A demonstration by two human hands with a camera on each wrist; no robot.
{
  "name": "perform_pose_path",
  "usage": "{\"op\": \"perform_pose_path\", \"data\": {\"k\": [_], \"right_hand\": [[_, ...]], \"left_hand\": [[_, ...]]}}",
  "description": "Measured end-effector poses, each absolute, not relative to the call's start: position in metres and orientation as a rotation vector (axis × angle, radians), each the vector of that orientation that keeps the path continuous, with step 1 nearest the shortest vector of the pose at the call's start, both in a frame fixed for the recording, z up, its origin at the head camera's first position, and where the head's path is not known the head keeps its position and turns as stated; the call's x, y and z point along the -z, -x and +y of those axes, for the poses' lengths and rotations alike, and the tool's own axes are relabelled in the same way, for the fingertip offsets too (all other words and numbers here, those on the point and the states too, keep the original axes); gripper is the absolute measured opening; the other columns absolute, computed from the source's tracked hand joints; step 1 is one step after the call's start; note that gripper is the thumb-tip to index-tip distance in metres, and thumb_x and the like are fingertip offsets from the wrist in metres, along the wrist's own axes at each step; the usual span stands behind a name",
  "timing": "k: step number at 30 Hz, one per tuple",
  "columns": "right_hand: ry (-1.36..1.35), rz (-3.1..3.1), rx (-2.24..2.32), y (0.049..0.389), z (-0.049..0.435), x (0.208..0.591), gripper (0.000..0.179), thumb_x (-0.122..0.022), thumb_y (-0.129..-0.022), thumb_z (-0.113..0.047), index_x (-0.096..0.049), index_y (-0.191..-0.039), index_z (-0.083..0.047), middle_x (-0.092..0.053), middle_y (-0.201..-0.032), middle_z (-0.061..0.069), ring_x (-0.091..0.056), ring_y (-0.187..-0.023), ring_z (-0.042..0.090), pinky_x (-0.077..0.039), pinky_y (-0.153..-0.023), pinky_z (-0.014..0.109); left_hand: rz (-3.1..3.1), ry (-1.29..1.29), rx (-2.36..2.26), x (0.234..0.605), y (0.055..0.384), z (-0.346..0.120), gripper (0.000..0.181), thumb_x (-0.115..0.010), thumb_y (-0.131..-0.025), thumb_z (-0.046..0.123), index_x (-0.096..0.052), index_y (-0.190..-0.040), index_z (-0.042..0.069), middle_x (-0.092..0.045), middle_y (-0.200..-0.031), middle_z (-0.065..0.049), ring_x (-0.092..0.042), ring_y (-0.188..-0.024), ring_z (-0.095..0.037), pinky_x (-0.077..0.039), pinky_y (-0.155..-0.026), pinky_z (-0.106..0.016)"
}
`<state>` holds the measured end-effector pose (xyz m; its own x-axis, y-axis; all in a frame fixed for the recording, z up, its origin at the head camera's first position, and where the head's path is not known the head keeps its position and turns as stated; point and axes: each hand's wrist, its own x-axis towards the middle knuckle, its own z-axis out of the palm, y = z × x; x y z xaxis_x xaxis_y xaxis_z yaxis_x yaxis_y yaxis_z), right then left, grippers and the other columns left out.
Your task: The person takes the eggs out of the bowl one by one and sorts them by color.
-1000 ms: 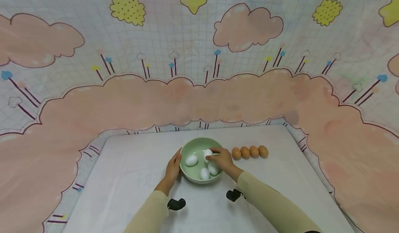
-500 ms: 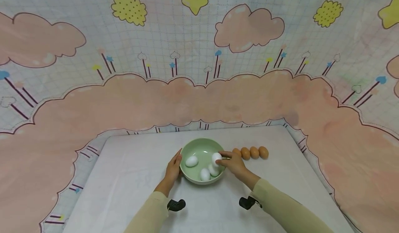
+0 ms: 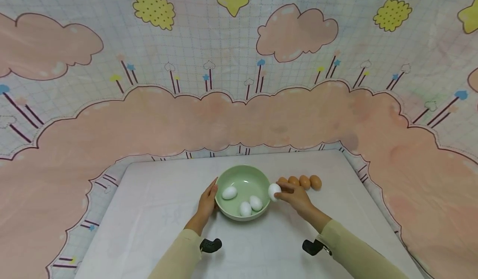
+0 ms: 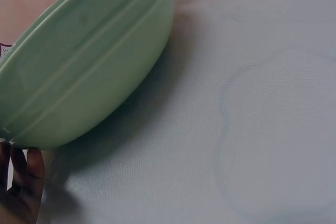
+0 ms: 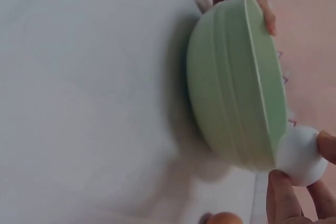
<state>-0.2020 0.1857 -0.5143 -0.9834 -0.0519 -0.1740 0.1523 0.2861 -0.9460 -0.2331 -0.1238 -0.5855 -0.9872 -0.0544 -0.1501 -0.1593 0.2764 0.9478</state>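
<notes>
A pale green bowl stands on the white table, and my left hand grips its left side with the thumb at the rim. Inside lie three white eggs: one egg at the left and two touching near the front, such as this egg. My right hand pinches another white egg between thumb and fingertips, just outside the bowl's right rim. In the right wrist view that egg overlaps the rim. The left wrist view shows the bowl's outer wall with fingers against its lower edge.
Several brown eggs stand in a row right of the bowl, the leftmost partly hidden behind my right hand. The white table reaches back to a patterned cloth backdrop. A black camera hangs at my right wrist.
My right hand has lifted a white egg from among those in the bowl and carried it right, past the rim. The left hand and bowl have stayed in place.
</notes>
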Motion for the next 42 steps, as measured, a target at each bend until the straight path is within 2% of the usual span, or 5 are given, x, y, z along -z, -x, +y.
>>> {"op": "perform_pose_path", "data": {"k": [6, 18, 27, 32, 42], "right_hand": [[-0.135, 2.374, 1.771, 0.200, 0.202, 0.527, 0.053, -0.075, -0.088, -0.012, -0.057, -0.133, 0.006, -0.063, -0.128, 0.022, -0.060, -0.117, 0.030, -0.054, -0.092, 0.036], [-0.230, 2.301, 1.769, 0.199, 0.225, 0.556, 0.055, -0.074, -0.087, -0.008, -0.053, -0.134, 0.010, -0.059, -0.131, 0.027, -0.059, -0.120, 0.035, -0.054, -0.092, 0.035], [-0.327, 2.299, 1.805, 0.202, 0.230, 0.572, 0.053, -0.075, -0.085, -0.005, -0.055, -0.131, 0.012, -0.060, -0.129, 0.027, -0.060, -0.119, 0.033, -0.055, -0.087, 0.031], [-0.346, 2.377, 1.722, 0.201, 0.229, 0.573, 0.054, -0.078, -0.083, -0.009, -0.057, -0.130, 0.010, -0.063, -0.126, 0.025, -0.057, -0.123, 0.038, -0.053, -0.092, 0.037], [-0.323, 2.525, 1.575, 0.200, 0.225, 0.574, 0.054, -0.080, -0.082, -0.013, -0.060, -0.127, 0.009, -0.064, -0.123, 0.024, -0.057, -0.121, 0.040, -0.051, -0.095, 0.043]], "left_hand": [[2.418, 0.215, -1.837, 0.587, 0.232, -0.124, 0.050, -0.038, -0.106, 0.042, -0.040, -0.152, 0.021, -0.039, -0.155, -0.015, -0.047, -0.069, -0.017, -0.042, -0.059, -0.026], [2.422, 0.207, -1.849, 0.589, 0.235, -0.124, 0.050, -0.038, -0.106, 0.042, -0.041, -0.151, 0.021, -0.039, -0.155, -0.014, -0.047, -0.073, -0.016, -0.042, -0.060, -0.025], [2.401, 0.213, -1.867, 0.589, 0.234, -0.125, 0.050, -0.039, -0.106, 0.041, -0.041, -0.151, 0.021, -0.042, -0.153, -0.015, -0.047, -0.065, -0.016, -0.042, -0.057, -0.025], [2.397, 0.211, -1.879, 0.590, 0.233, -0.124, 0.050, -0.039, -0.107, 0.041, -0.041, -0.151, 0.020, -0.044, -0.151, -0.016, -0.046, -0.062, -0.016, -0.041, -0.055, -0.024], [2.426, 0.200, -1.860, 0.588, 0.232, -0.126, 0.048, -0.040, -0.107, 0.038, -0.042, -0.151, 0.020, -0.042, -0.153, -0.014, -0.050, -0.075, -0.017, -0.043, -0.061, -0.025]]}}
